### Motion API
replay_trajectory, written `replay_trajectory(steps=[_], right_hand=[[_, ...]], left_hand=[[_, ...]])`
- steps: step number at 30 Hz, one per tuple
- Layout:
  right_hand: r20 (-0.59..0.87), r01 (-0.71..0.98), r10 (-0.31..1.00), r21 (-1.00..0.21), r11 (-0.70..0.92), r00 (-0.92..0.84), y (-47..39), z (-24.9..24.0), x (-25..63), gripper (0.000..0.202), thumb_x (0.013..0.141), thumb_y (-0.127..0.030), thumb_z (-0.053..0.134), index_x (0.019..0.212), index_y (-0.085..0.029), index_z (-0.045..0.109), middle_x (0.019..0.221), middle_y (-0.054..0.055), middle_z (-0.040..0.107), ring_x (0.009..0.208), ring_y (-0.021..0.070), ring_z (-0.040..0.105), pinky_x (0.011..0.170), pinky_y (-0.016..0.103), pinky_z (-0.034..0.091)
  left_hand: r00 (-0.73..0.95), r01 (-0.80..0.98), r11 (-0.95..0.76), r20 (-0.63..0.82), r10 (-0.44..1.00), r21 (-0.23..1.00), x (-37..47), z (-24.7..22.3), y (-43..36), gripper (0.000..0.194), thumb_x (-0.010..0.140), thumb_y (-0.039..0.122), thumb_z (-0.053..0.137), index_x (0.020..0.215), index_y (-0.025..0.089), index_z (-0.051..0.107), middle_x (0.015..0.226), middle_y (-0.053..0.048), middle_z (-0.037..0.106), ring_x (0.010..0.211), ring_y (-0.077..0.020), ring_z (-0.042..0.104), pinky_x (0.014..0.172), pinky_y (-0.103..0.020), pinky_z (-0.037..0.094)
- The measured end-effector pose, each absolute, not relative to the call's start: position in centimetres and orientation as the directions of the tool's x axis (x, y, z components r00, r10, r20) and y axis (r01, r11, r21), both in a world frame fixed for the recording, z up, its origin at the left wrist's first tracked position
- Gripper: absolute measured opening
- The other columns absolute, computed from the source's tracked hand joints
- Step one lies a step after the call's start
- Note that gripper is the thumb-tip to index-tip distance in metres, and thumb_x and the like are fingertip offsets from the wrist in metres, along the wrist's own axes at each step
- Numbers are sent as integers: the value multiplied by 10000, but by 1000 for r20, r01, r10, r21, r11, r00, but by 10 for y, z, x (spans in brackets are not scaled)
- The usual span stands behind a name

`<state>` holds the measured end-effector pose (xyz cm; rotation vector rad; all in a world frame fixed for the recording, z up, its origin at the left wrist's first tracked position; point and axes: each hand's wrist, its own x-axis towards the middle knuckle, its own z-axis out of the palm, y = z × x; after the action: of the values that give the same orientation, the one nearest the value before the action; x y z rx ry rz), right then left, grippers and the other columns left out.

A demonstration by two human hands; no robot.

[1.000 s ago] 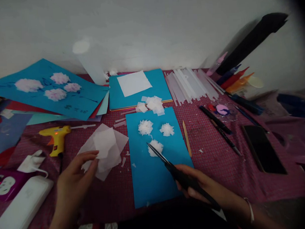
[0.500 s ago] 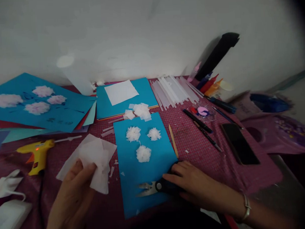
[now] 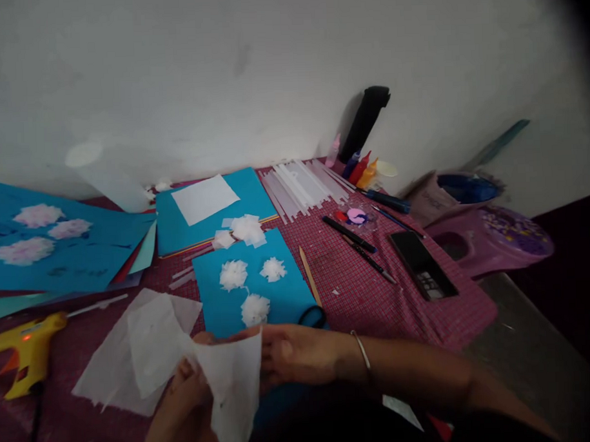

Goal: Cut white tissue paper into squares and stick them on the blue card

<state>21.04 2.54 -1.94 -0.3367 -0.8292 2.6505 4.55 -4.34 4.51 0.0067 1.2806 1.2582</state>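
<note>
A thin white sheet of tissue paper [image 3: 233, 391] hangs between my hands at the front of the table. My left hand [image 3: 183, 405] pinches its left side. My right hand [image 3: 297, 355] reaches behind the sheet, fingers partly hidden, gripping its upper part. More tissue sheets [image 3: 151, 345] lie flat left of my hands. Beneath and beyond them, blue paper [image 3: 282, 279] bears three crumpled white paper flowers [image 3: 233, 275]. Past my right wrist a black handle loop [image 3: 312, 317] shows; the rest of that tool is hidden.
A yellow glue gun [image 3: 31, 349] with its light on lies at left, near blue paper with pale flowers [image 3: 25, 251]. White glue sticks [image 3: 301, 185], paint bottles [image 3: 361, 167], pens [image 3: 348, 234], a wooden stick [image 3: 310, 275] and a phone [image 3: 422, 265] lie rightward. A pink stool [image 3: 470, 240] stands beyond.
My right hand has let go of the black-handled tool and come left to the tissue paper. Several sheets now lie on the table, and my left hand has moved right with one. The view has shifted.
</note>
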Motion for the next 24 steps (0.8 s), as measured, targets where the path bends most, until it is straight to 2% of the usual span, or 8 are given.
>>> replay_trajectory(steps=[3,5,7,9,14,17,21,24], right_hand=[[-235,-242,435,-566,-788,-869,27,-16,207,707,542,-579,809,1074,-149,633,932,60,650,677,104,584,652,235,470],[-314,-204,455,-591,-780,-833,28,-13,209,678,482,-524,855,1000,-139,646,815,13,632,596,75,540,576,205,452],[-363,-153,484,-653,-741,-796,29,-12,211,600,497,-481,863,936,-133,647,741,-19,600,554,60,512,507,179,416],[-394,-100,539,-732,-674,-745,30,-11,213,509,573,-479,827,895,-132,639,690,-39,573,510,44,469,458,167,372],[-349,-25,696,-884,-466,-628,39,-2,220,381,660,-454,773,759,-149,567,647,-62,515,537,41,424,490,168,335],[-332,25,741,-919,-393,-584,46,4,226,327,711,-403,739,709,-160,520,601,-76,464,506,38,372,463,170,290],[-361,59,716,-910,-409,-597,49,3,228,308,741,-409,704,741,-167,514,621,-65,475,503,47,389,442,170,299],[-373,53,659,-890,-452,-654,47,-1,224,340,733,-450,701,820,-164,537,700,-44,511,529,54,423,452,175,332]], left_hand=[[-261,-689,387,-708,657,613,43,39,-41,373,541,213,830,866,267,653,773,35,709,672,-193,679,552,-256,568],[-319,-675,334,-669,672,658,42,32,-37,410,506,188,838,872,226,656,745,25,709,674,-195,680,581,-258,568],[-361,-657,273,-611,704,703,41,24,-34,417,511,187,837,888,208,660,737,18,715,673,-190,680,599,-255,563],[-347,-652,262,-588,730,711,40,16,-31,393,545,213,832,901,210,665,735,18,721,678,-187,681,605,-255,558],[-275,-599,367,-613,741,712,29,3,-34,347,564,231,834,869,199,673,751,7,731,690,-181,681,622,-248,541],[-310,-538,427,-642,702,727,21,0,-39,355,526,231,852,824,192,664,680,18,712,588,-151,651,568,-220,517],[-327,-482,445,-626,708,755,20,1,-42,310,553,290,838,782,210,645,563,45,638,473,-136,579,446,-201,451],[-299,-468,449,-615,730,761,22,3,-41,312,560,317,834,778,192,650,599,31,641,507,-133,575,480,-208,461]])
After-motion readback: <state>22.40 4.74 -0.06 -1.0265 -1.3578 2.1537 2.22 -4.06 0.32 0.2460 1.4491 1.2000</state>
